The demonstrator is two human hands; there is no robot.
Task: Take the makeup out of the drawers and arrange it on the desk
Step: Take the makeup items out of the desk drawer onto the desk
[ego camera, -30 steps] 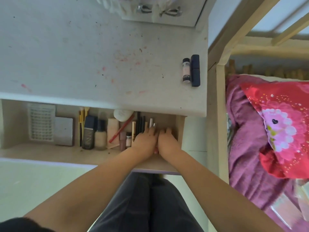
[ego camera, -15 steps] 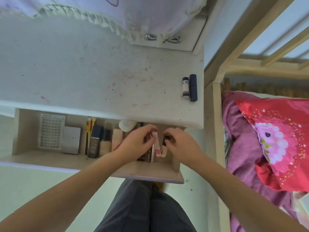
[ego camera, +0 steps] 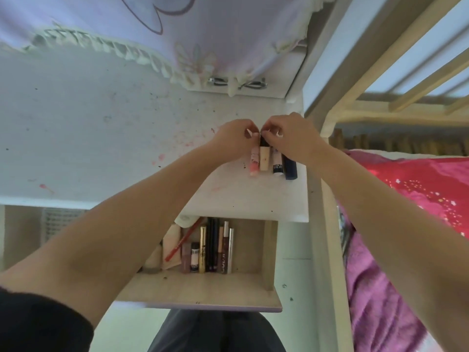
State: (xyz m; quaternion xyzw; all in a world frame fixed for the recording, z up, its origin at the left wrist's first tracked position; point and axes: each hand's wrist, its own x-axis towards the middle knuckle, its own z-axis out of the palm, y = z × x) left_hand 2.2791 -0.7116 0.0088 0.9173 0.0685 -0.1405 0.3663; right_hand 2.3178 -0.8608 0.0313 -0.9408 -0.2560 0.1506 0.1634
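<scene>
A: What lies at the far left?

B: The white desk (ego camera: pixel 106 138), speckled with pink stains, under a frilled cloth (ego camera: pixel 152 29). Below its edge the drawer (ego camera: pixel 203 290) stands open, with pencils, a gold mascara (ego camera: pixel 202 250) and other tubes in a row.

A: And the hands?

B: The left hand (ego camera: pixel 234 138) has curled fingers pinching the top of the pink tube (ego camera: pixel 254 165). Just beside it lies a beige tube (ego camera: pixel 264 158); the right hand (ego camera: pixel 291 135) pinches its dark cap with fingers curled together.

A: Further right?

B: A white tube (ego camera: pixel 277 165), then a navy lipstick (ego camera: pixel 290 168), all four side by side on the desk near its right edge. Beyond lies a red floral pillow (ego camera: pixel 418 189).
</scene>
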